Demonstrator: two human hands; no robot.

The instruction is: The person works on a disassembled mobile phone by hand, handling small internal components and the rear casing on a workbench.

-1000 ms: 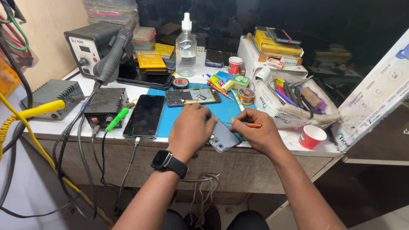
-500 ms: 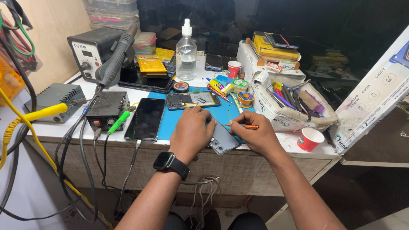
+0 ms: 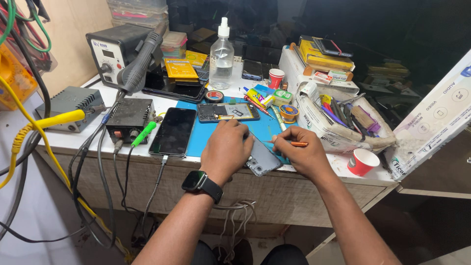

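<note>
Our left hand (image 3: 226, 149) presses down flat on the grey phone (image 3: 263, 159) at the blue mat's (image 3: 206, 132) near edge, its long axis running away from us, while our right hand (image 3: 300, 153), just right, pinches an orange-handled tool (image 3: 289, 143) pointing left at it.

Dark phone screen (image 3: 173, 131) lies face-up left of the blue mat. Opened phone (image 3: 228, 112) lies at the mat's rear edge. Yellow flat packets (image 3: 180, 68) sit near the tabletop's rear, beside the station's small display (image 3: 108, 54). Long white printed box (image 3: 434, 122) leans at the right edge. Yellow boxes (image 3: 321, 54) stacked rear right.
</note>
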